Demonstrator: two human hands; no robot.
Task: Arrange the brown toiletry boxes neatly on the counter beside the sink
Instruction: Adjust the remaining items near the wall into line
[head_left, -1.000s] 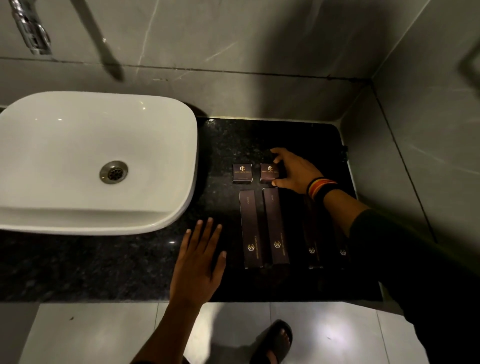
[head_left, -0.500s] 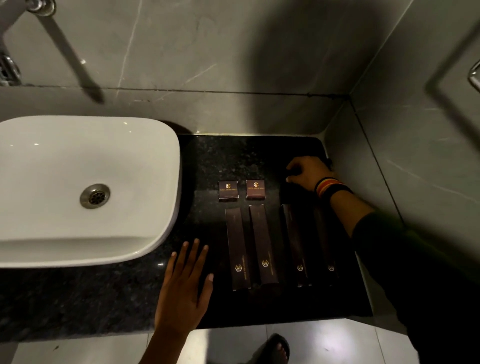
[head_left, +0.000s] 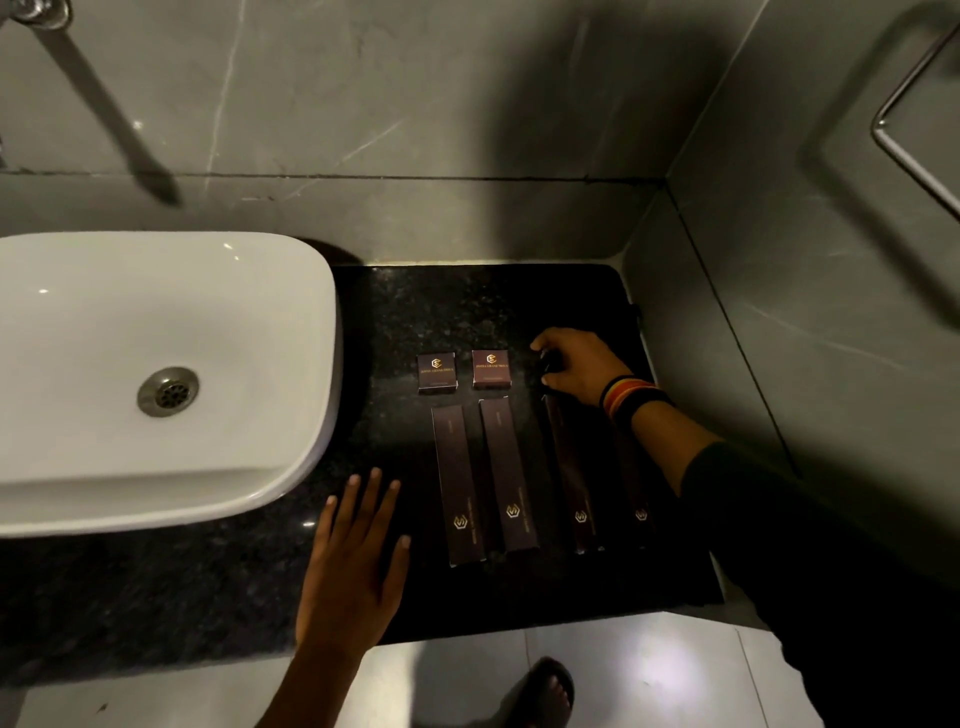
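Right now our right hand (head_left: 576, 366) curls down over something dark at the back right of the black counter (head_left: 467, 306); shadow hides what it grips, so we cannot tell whether the fingers close on a box. Our left hand (head_left: 353, 566) lies flat and spread on the counter near its front edge, holding nothing. Between our hands sit two small square boxes (head_left: 437, 372) side by side, just apart. Nearer us, four long boxes (head_left: 457, 483) lie in a row, lengthwise toward us, gold logos at the near ends; the two on the right lie in deep shadow under our forearm. Striped bands (head_left: 631, 397) circle our right wrist. Left of the boxes stands the white sink (head_left: 291, 291).
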